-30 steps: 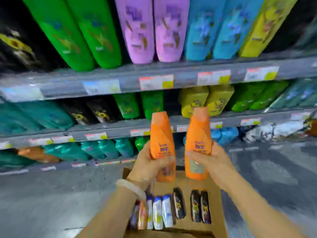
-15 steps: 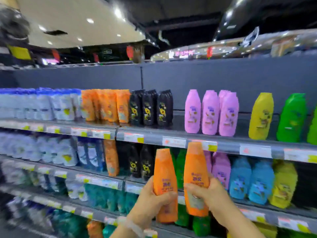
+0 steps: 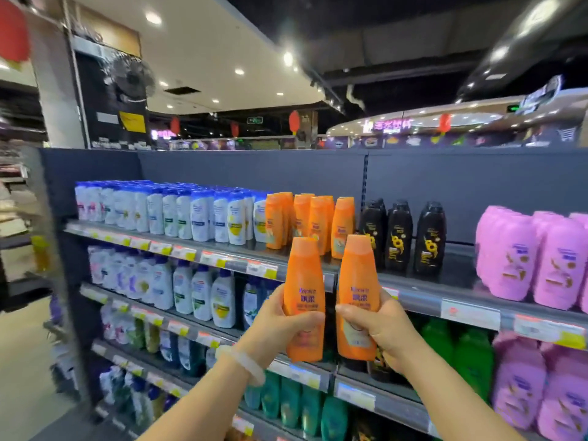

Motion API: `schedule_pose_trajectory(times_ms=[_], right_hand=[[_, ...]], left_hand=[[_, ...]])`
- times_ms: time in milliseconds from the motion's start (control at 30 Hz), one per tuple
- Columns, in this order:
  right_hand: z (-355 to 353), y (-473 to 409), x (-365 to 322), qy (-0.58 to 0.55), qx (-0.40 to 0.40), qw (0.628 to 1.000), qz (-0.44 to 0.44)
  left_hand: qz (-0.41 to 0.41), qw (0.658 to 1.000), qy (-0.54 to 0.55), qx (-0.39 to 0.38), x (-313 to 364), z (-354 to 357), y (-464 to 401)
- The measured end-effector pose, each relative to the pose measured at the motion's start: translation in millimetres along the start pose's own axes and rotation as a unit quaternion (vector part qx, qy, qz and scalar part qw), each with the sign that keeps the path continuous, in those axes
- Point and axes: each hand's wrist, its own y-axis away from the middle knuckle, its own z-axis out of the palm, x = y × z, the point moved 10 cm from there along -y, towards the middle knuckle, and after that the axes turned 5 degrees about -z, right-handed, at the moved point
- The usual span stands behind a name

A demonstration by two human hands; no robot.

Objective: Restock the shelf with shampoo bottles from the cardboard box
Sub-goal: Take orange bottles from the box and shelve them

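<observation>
**Two orange bottles held up before the top shelf**

Head view: the left hand (image 3: 280, 326) is wrapped around the lower half of one orange shampoo bottle (image 3: 304, 294), fingers curled across its front and thumb behind, so the hand is closed firmly on it. A pale bracelet (image 3: 240, 364) sits on that wrist. The right hand (image 3: 378, 329) grips a second orange bottle (image 3: 358, 291) in the same way, closed around its lower half. Both bottles stand upright, caps up, side by side and nearly touching, raised in front of the shelf unit (image 3: 318, 275).

On the top shelf, just behind and above the held bottles, stands a group of matching orange bottles (image 3: 311, 221) (same colour and shape as the two in the hands). To their left runs a long row of white bottles with blue caps (image 3: 178, 211); to their right stand black bottles (image 3: 410, 237), then pink bottles (image 3: 521, 256) further right. Price tags (image 3: 219, 259) line the shelf edges. Lower shelves carry more white, green and pink bottles. The cardboard box is out of the frame.
</observation>
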Motion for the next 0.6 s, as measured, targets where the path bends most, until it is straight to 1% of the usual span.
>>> schedule_pose_trajectory(times_ms=[100, 300, 433, 600], right_hand=[[48, -30, 7, -0.012, 0.014, 1.000, -0.006], [126, -68, 36, -0.030, 0.020, 0.999, 0.013], [149, -96, 51, -0.013, 0.021, 0.999, 0.027], [153, -153, 48, 0.005, 0.035, 0.999, 0.015]], left_hand=[[0.011, 1.000, -0.004, -0.006, 2, -52, -19], [-0.018, 1.000, 0.000, -0.009, -23, -128, -50], [-0.029, 0.999, 0.012, -0.009, -34, -159, -76], [-0.010, 1.000, 0.010, -0.017, -23, -179, -130]])
